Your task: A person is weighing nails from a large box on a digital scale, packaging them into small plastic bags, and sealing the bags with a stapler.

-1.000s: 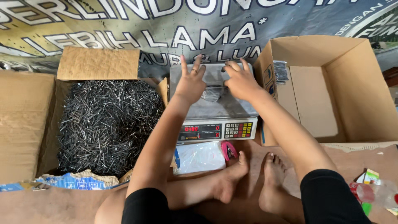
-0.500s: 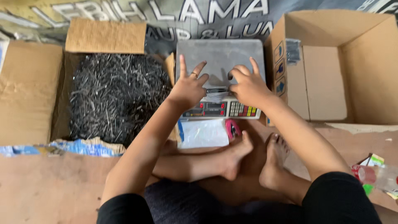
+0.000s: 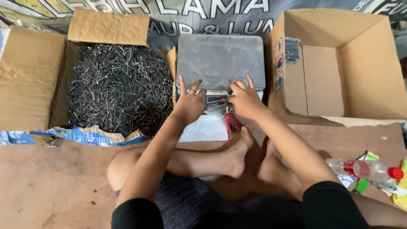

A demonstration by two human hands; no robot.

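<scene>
A digital scale with a bare steel platform (image 3: 220, 59) stands in front of me. Both of my hands are at its front edge, over the display. My left hand (image 3: 190, 105) has its fingers partly spread, and my right hand (image 3: 246, 101) is curled. Between them they pinch a small grey bundle (image 3: 217, 107) that looks like a clear bag of nails. A stack of clear plastic bags (image 3: 205, 128) lies just below, with a pink object (image 3: 232, 123) beside it.
An open cardboard box heaped with dark nails (image 3: 121, 87) sits to the left of the scale. A large cardboard box (image 3: 364, 63) stands to the right. A plastic bottle with a red cap (image 3: 369, 169) lies at the lower right. My bare feet (image 3: 237, 157) rest on the brown floor.
Both hands slid from the far end of the scale platform back to its front edge, which leaves the platform bare. The view has tilted down a little.
</scene>
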